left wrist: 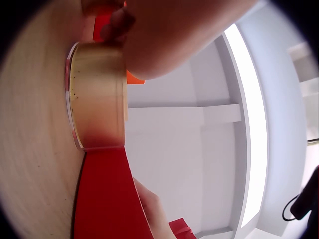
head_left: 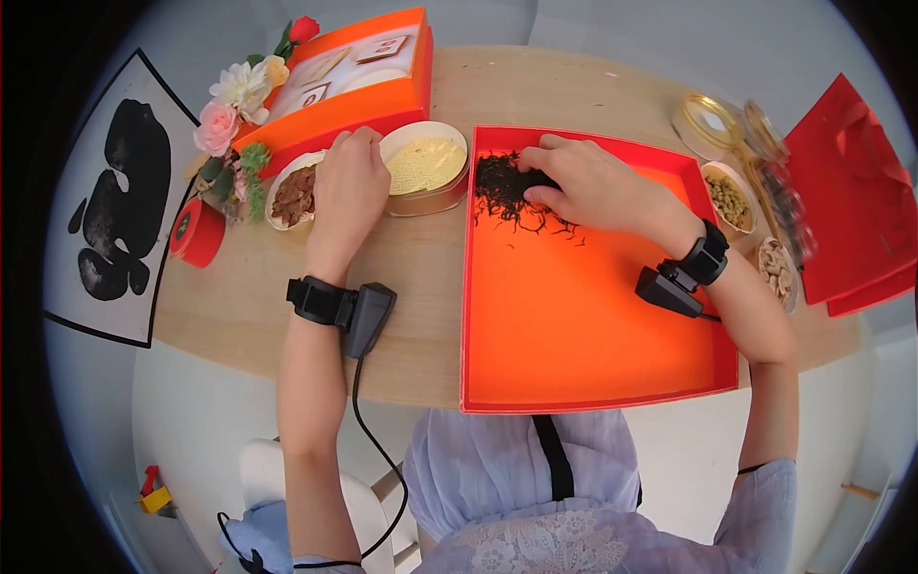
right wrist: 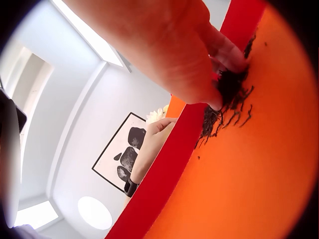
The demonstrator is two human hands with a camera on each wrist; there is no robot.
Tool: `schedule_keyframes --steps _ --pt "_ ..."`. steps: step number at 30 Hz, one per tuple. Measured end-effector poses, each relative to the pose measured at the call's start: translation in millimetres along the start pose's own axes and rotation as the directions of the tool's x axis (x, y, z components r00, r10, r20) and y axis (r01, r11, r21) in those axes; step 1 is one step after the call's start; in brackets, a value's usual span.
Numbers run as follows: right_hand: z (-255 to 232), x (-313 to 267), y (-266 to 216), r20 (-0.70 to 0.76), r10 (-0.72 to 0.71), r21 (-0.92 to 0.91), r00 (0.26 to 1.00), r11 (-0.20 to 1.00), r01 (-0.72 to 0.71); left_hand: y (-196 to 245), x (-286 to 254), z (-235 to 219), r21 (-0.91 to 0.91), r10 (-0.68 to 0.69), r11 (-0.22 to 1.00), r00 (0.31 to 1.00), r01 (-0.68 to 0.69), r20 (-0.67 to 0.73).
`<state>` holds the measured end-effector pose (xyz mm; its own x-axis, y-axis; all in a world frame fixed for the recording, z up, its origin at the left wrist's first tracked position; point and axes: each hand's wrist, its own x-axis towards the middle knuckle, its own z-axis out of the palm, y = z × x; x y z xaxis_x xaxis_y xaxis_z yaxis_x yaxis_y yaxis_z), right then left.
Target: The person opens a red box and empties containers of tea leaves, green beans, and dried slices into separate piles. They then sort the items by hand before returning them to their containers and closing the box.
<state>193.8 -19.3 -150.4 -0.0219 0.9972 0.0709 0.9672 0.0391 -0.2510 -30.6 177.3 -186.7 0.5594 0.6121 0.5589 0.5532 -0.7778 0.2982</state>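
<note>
My right hand (head_left: 598, 191) reaches into the red-rimmed tray (head_left: 574, 335), its thumb and fingers closed on dark, twisted tea leaves (right wrist: 232, 87). More of these leaves (head_left: 502, 191) lie heaped and scattered over the tray's orange floor at the back left corner. At the left, my left hand (head_left: 351, 187) is over the right side of a round tin of brown flakes (head_left: 294, 197), with its fingers bent. I cannot tell whether they grip anything. Right beside that hand stands a gold tin of yellow grains (head_left: 426, 165), its wall (left wrist: 99, 99) large in the left wrist view.
An orange box (head_left: 406, 81) with flowers (head_left: 244, 91) beside it stands at the back left. A small red canister (head_left: 198, 232) is at the far left. On the right are a tin of green buds (head_left: 729, 199), a bowl of pale slices (head_left: 776, 273), lidded jars and a red bag (head_left: 851, 201).
</note>
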Motion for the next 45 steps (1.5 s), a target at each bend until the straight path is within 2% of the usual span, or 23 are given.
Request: schedule_keyframes --steps 2,5,7,11,13,17,19,23,25,30,32,34,35,37,39,41,45 --pt "4 0 2 0.001 -0.014 0.005 1.000 1.000 0.014 0 0 -2 -0.050 -0.002 0.999 1.000 0.002 -0.002" --pt "7 1 10 -0.090 -0.086 0.032 0.992 0.995 0.089 0 2 -2 -0.067 -0.047 0.997 0.999 0.048 0.018" --pt "1 1 11 -0.049 -0.027 0.164 0.998 0.986 0.035 -1 3 -1 -0.070 -0.053 0.996 0.998 0.055 0.019" --pt "-7 1 6 -0.037 0.036 0.201 0.999 0.979 -0.027 -2 3 -1 -0.079 -0.051 0.996 0.999 0.053 0.018" --pt "-9 2 6 -0.004 0.103 0.331 0.995 0.939 -0.096 -3 3 -2 -0.090 -0.063 0.994 0.997 0.066 0.034" --pt "-16 5 9 0.043 0.104 0.311 0.994 0.944 -0.113 -2 3 -4 -0.081 -0.061 0.995 0.996 0.066 0.062" --pt "-24 4 10 0.188 0.262 0.480 0.947 0.816 -0.321 -3 3 -3 -0.084 -0.061 0.994 0.996 0.066 0.064" --pt "-32 9 19 0.218 0.278 0.573 0.935 0.740 -0.353 -4 3 -3 -0.079 -0.055 0.995 0.994 0.063 0.097" --pt "-45 11 17 0.176 0.274 0.632 0.946 0.705 -0.322 -4 3 -2 -0.070 -0.056 0.996 0.993 0.064 0.100" --pt "-62 44 -19 0.138 0.182 0.634 0.973 0.739 -0.228 -2 3 -3 -0.064 -0.051 0.996 0.993 0.058 0.102" --pt "-54 63 -35 0.116 0.156 0.624 0.981 0.757 -0.195 -2 3 -3 -0.058 -0.055 0.996 0.993 0.061 0.102" --pt "-34 87 -38 0.034 0.050 0.590 0.998 0.805 -0.060 -2 2 -2 -0.060 -0.039 0.997 0.995 0.044 0.089" --pt "-26 96 -40 0.029 0.048 0.591 0.998 0.805 -0.055 -1 3 -3 -0.066 -0.026 0.997 0.997 0.031 0.078" --pt "-12 110 -41 -0.088 -0.072 0.235 0.994 0.968 0.091 -1 2 -3 -0.051 -0.024 0.998 0.997 0.028 0.079" --pt "-1 118 -40 -0.089 -0.087 0.197 0.992 0.975 0.103 0 3 -3 -0.043 -0.025 0.999 0.996 0.028 0.082" --pt "7 122 -38 -0.133 -0.245 0.045 0.960 0.966 0.253 -1 3 -3 -0.051 -0.025 0.998 0.995 0.030 0.094" --pt "19 120 -39 -0.124 -0.263 0.133 0.957 0.951 0.279 -2 2 -2 -0.058 -0.031 0.998 0.996 0.037 0.088"
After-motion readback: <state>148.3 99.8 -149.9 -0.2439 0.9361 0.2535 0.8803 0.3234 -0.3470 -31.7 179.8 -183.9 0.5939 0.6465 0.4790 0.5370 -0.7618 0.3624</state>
